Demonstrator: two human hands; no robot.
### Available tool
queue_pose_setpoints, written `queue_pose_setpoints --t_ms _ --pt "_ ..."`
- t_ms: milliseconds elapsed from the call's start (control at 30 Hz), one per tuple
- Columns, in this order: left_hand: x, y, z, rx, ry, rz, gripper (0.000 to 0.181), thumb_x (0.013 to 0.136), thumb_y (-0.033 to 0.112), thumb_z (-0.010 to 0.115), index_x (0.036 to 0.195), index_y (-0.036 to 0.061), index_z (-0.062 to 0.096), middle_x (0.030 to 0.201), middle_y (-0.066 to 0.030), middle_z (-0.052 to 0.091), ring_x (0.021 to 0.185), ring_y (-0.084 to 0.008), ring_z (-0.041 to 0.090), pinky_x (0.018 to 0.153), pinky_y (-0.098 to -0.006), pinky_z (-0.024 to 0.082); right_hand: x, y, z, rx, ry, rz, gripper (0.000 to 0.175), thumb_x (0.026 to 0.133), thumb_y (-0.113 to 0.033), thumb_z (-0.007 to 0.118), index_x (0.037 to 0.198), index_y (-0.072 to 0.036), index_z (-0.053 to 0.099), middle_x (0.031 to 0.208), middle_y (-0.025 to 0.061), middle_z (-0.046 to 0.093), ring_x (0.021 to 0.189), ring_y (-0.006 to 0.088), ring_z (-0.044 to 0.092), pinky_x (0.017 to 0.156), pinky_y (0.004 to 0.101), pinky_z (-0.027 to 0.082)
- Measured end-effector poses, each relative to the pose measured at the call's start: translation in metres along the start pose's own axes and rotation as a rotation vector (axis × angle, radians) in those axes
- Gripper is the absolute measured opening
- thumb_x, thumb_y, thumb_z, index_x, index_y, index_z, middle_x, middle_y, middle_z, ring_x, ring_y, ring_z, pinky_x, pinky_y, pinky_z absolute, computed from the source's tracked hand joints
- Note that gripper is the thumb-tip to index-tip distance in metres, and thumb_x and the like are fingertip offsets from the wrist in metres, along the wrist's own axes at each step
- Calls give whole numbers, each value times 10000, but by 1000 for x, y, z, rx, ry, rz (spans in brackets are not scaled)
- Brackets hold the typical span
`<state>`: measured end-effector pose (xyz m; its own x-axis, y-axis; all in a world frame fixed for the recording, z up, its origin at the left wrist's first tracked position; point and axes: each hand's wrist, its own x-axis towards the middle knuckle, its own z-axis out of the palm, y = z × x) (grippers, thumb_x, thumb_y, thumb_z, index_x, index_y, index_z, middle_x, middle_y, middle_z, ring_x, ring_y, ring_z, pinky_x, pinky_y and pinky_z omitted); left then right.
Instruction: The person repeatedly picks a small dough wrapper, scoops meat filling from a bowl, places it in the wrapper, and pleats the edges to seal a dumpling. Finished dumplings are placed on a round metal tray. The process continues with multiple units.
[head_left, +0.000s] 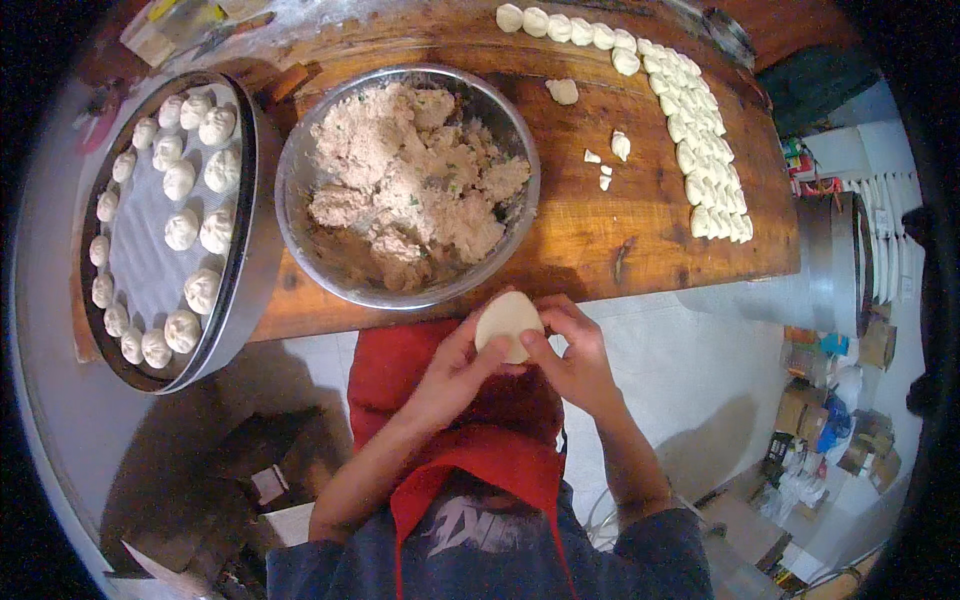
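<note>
Both hands hold one round, flat dough wrapper (510, 319) just off the table's near edge, above a red apron. My left hand (461, 360) grips its left side, thumb on top. My right hand (574, 352) pinches the lower right edge. Beyond them a steel bowl (409, 301) holds pale minced filling (420, 172) with green bits. Left of it, a round steamer tray (251, 247) with a mesh liner carries several pleated buns (181, 229). Rows of dough pieces (697, 142) lie at the right of the wooden table.
A flattened dough piece (562, 91) and small scraps (605, 177) lie right of the bowl. The wooden table's (637, 247) near edge runs just beyond my hands. A large metal cylinder (829, 255) stands past its right end. Cardboard boxes (802, 412) are on the floor at the right.
</note>
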<state>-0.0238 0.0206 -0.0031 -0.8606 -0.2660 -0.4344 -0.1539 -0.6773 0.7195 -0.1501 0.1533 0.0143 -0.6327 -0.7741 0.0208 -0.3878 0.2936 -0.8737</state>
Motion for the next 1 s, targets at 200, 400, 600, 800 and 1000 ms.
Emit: queue_pose_setpoints --t_ms 200,400,600,800,1000 --pt "-6 23 -28 244 -152 -137 393 1081 259 507 1387 13 527 1016 -82 721 877 -131 706 658 -258 570 -6 -8 -1 113 -292 236 138 940 -142 701 983 -19 656 942 134 696 851 291 684 759 371 544" --pt "-14 22 -38 306 22 37 329 1027 235 607 1263 7 628 1021 -76 737 882 -161 716 690 -288 569 2 -18 6 450 -85 338 97 957 -84 665 1040 -36 656 947 29 684 865 113 632 780 278 513" --pt "-19 55 -59 946 -448 380 378 836 255 791 1137 51 688 977 -188 719 893 -351 709 775 -421 545 3 -44 -2 -9 -518 2 200 908 -221 732 1070 -105 712 989 104 722 904 294 700 813 397 567" --pt "-4 52 -42 879 -659 149 226 906 295 714 983 82 719 813 -152 717 812 -305 726 706 -441 543 -2 -32 10 -183 -237 -337 187 835 -193 812 942 -109 684 849 83 685 709 273 665 630 388 559" --pt "-33 35 -33 696 -850 67 404 999 221 602 1395 140 588 975 -98 764 943 -272 739 878 -374 568 46 17 -14 -268 316 85 206 860 -98 786 883 -65 585 797 76 633 701 244 637 652 343 532"
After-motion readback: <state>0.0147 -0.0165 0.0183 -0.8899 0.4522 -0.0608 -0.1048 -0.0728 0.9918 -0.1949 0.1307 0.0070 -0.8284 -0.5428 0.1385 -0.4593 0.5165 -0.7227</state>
